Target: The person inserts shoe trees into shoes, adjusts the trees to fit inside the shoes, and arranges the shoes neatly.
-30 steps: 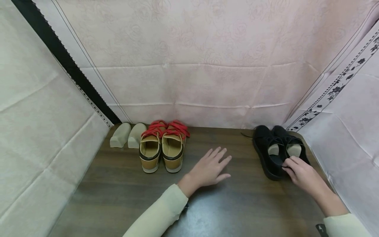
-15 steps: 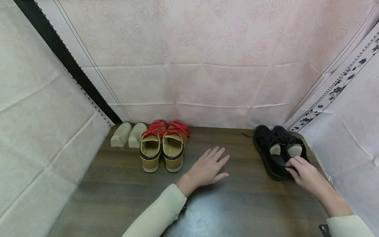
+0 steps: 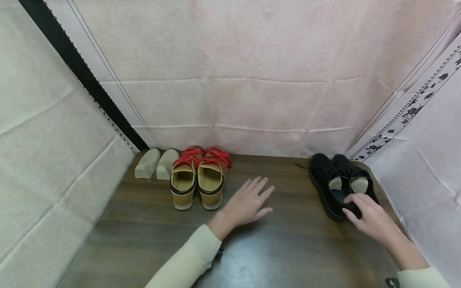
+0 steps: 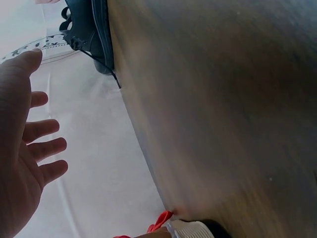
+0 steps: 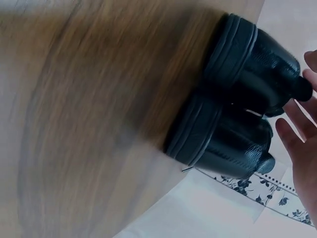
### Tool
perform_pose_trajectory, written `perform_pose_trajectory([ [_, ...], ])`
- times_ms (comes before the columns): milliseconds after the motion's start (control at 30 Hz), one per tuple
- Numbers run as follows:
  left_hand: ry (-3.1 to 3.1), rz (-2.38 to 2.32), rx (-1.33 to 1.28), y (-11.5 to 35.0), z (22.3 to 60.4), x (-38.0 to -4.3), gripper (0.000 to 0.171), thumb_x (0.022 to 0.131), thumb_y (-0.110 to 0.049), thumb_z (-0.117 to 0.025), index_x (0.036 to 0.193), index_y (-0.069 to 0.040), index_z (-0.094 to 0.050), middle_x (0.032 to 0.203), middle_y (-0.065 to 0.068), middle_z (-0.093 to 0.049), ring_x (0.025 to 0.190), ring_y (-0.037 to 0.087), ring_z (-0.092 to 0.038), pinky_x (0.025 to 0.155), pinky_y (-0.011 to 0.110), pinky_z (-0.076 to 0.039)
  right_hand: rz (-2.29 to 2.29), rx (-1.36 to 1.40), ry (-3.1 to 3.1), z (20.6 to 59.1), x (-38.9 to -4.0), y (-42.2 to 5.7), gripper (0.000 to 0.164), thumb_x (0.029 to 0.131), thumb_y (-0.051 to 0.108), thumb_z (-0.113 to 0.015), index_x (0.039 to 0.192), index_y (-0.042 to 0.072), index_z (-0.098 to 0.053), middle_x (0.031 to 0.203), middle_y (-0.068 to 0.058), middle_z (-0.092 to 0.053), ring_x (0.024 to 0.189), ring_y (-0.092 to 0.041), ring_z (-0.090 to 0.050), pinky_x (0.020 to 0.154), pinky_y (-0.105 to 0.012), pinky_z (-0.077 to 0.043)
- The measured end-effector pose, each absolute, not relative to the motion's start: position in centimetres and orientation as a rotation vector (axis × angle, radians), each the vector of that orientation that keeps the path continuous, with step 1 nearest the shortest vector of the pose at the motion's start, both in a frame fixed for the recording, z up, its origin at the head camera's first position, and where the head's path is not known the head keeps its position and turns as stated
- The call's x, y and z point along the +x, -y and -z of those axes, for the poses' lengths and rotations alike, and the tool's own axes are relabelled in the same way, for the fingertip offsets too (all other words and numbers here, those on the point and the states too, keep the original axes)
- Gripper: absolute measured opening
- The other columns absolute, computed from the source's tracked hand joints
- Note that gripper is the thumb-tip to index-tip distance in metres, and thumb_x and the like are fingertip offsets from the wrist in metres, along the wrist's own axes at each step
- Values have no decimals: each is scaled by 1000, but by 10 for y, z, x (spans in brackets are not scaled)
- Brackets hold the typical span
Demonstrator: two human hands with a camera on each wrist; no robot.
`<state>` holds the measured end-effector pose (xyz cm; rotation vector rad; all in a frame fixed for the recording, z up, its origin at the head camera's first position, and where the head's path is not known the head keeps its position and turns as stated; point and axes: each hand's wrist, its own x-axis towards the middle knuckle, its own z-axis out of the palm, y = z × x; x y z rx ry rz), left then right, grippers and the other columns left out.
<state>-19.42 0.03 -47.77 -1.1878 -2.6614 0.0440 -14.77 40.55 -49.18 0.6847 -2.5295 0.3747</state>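
Observation:
A pair of black lace-up shoes (image 3: 320, 191) stands at the right, heels toward me, with an off-white rounded insert (image 3: 335, 183) showing inside each. My right hand (image 3: 374, 221) is at the heels, thumb and fingers spread apart with nothing pinched between them. In the right wrist view the fingers lie just above the heel tabs (image 5: 265, 163) of the shoes. My left hand (image 3: 242, 207) hovers over the wooden surface, fingers straight and spread, holding nothing. Tan shoes (image 3: 210, 192) with red laces (image 3: 215, 157) stand left of it, side by side.
Two off-white rounded blocks (image 3: 147, 165) sit left of the tan shoes. Cloth-covered walls enclose the brown wooden surface (image 3: 144, 240) at the back (image 3: 252, 100), left (image 3: 54, 168) and right (image 3: 425, 160). A loose black lace (image 3: 300, 165) trails left from the black shoes.
My right thumb and fingers, pinching at the black shoes' heel before, have parted and let go. The left hand has drifted slightly left. The shoes have stayed nearly in place.

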Motion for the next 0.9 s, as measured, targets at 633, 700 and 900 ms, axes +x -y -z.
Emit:
perform_pose_trajectory([
  [633,2588,17,-1069,45,471,-191,64,103,-52,-57,155,-15,-48,158,18,-46,145,37,-46,118,51,-40,-455,663,2550,482,-145,-355,47,77,8,-84,121,5,-67,134,-13,-65,121,-33,-58,113,-2,-11],
  [700,2593,28,-1058,50,471,-190,64,103,-51,-58,155,-15,-48,158,19,-46,145,38,-46,117,52,-41,-446,649,2559,483,-146,-348,48,78,10,-84,123,6,-67,137,-11,-64,123,-31,-58,113,-5,-19],
  [900,2593,68,-1032,68,471,-188,65,101,-47,-63,154,-12,-49,157,20,-46,143,41,-47,116,54,-42,-433,629,2585,483,-149,-328,51,82,14,-84,129,8,-66,143,-8,-61,128,-30,-57,103,-43,-43],
])
